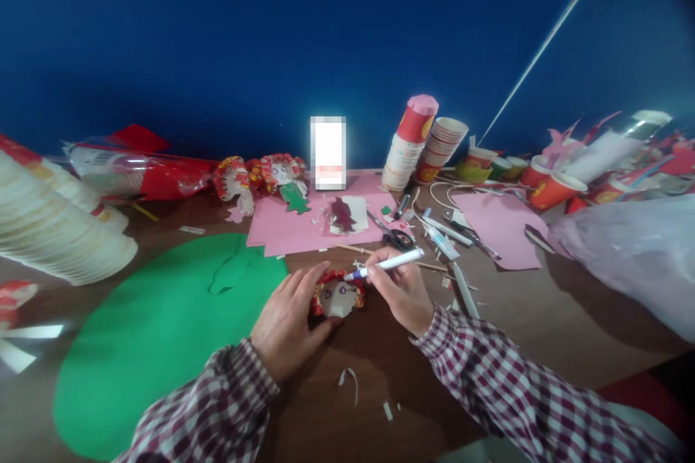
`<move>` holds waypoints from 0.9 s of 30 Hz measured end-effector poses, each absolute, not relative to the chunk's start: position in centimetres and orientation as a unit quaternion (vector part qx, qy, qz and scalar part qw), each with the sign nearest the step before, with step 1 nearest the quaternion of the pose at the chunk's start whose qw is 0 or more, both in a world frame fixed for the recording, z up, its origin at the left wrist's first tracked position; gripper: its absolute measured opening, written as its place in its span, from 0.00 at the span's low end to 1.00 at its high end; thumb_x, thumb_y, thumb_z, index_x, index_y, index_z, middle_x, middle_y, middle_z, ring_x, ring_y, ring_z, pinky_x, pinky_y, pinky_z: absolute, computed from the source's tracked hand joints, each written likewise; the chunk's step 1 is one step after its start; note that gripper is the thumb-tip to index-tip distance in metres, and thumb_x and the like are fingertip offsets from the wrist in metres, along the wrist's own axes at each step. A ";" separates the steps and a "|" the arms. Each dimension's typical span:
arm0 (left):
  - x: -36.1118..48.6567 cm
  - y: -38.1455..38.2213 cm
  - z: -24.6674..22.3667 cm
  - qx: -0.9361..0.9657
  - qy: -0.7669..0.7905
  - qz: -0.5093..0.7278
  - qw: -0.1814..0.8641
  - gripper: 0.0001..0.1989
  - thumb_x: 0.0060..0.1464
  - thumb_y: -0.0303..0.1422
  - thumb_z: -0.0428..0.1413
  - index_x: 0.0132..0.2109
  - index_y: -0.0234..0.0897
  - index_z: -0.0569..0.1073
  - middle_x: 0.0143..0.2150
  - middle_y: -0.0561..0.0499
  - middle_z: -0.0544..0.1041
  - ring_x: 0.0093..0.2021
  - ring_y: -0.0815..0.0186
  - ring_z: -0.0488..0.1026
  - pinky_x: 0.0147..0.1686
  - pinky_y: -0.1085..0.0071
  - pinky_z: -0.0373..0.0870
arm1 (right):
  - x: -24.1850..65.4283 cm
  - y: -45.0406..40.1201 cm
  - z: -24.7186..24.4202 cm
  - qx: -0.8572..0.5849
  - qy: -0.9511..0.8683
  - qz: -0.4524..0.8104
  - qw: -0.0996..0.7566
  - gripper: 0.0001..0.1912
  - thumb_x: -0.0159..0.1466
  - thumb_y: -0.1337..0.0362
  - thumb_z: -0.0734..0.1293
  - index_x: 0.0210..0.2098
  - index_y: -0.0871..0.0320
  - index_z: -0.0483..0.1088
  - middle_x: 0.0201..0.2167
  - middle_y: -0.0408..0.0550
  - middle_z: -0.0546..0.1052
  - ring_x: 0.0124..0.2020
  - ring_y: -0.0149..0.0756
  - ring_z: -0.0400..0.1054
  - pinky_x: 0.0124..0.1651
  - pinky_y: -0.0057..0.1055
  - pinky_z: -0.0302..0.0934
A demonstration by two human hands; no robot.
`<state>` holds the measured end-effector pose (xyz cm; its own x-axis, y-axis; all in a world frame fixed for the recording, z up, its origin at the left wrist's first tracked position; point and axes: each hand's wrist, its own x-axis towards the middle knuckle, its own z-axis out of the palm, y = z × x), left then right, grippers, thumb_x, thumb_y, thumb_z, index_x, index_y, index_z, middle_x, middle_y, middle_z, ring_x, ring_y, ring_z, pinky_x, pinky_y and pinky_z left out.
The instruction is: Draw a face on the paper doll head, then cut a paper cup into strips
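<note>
My right hand [400,291] is closed round a white marker [392,262] with a purple tip end. The tip points left, at the upper part of a small white paper face [337,301] edged with curled red and yellow strips. Purple eyes are drawn on that face. My left hand [291,309] steadies the face from its left side, fingers along the top edge and thumb below. Scissors [395,234] with dark handles lie beyond my right hand. Farther back sits a similar finished-looking face [281,169] with a green paper body [295,197].
Green paper [163,333] spreads at left beside stacked paper cups [65,224]. Pink sheets [276,221] lie behind the hands. Two cup stacks [405,159] lean at the back. A craft knife [472,235], paper scraps and a translucent plastic bag [635,253] are on the right.
</note>
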<state>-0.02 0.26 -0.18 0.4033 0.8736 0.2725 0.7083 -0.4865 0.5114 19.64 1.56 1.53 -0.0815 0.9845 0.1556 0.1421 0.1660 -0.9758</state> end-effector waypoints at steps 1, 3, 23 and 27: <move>0.0 0.2 -0.2 0.822 0.481 0.260 0.160 0.34 0.47 0.34 0.57 0.60 0.40 0.54 0.52 0.44 0.68 0.50 0.55 0.65 0.48 0.56 0.64 | 19.6 1.5 1.5 -0.477 -0.597 0.431 0.480 0.07 0.60 0.62 0.62 0.31 0.59 0.65 0.21 0.41 0.66 0.22 0.27 0.59 0.24 0.23 0.55; 0.0 0.2 -0.2 0.822 0.479 0.262 0.159 0.34 0.47 0.34 0.57 0.60 0.40 0.54 0.52 0.44 0.68 0.50 0.55 0.65 0.48 0.55 0.64 | 19.6 1.4 1.6 -0.476 -0.611 0.425 0.468 0.06 0.60 0.62 0.62 0.30 0.59 0.65 0.20 0.40 0.65 0.21 0.27 0.58 0.23 0.23 0.54; 0.0 0.1 0.0 0.830 0.467 0.259 0.162 0.32 0.47 0.33 0.56 0.59 0.39 0.55 0.53 0.44 0.67 0.50 0.56 0.65 0.49 0.56 0.63 | 19.8 0.1 1.6 -0.490 -0.665 0.394 0.403 0.04 0.60 0.65 0.61 0.30 0.58 0.65 0.20 0.41 0.68 0.21 0.29 0.60 0.24 0.24 0.55; 0.0 0.1 0.1 0.829 0.468 0.259 0.163 0.32 0.47 0.32 0.55 0.59 0.39 0.55 0.53 0.44 0.67 0.50 0.56 0.64 0.49 0.56 0.62 | 19.6 0.2 1.8 -0.488 -0.674 0.396 0.388 0.03 0.60 0.65 0.62 0.30 0.58 0.65 0.19 0.39 0.67 0.19 0.27 0.58 0.23 0.23 0.53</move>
